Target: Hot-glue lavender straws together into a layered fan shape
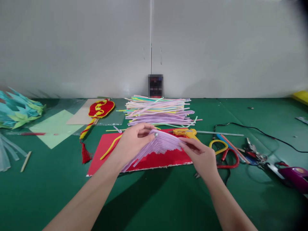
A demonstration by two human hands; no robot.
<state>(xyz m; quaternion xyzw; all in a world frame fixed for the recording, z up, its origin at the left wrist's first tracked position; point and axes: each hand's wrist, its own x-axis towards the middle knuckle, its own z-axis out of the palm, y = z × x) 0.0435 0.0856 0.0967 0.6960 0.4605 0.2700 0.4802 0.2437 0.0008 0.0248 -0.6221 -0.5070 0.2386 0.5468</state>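
Observation:
A sheet of lilac pipe cleaners [163,142], lying side by side and bent into a V, is held up between my two hands. My left hand [137,138] pinches its upper left part, thumb in front, near the bend. At its right edge, my right hand [202,155] grips it between thumb and fingers. Below the sheet lies a red board [154,162] with a ragged white front edge. A yellow pipe cleaner [109,148] rests on the board by my left wrist. Beyond my hands is a pile of pastel pipe cleaners [158,110].
A yellow glue gun [186,132] lies behind my right hand, with red-and-yellow-handled scissors [228,157] beside it. A black cord [262,129] runs right. Leftward are a red fan-shaped ornament [102,109], green paper [57,128] and blue-green paper leaves [19,110]. A purple tool [295,176] sits far right.

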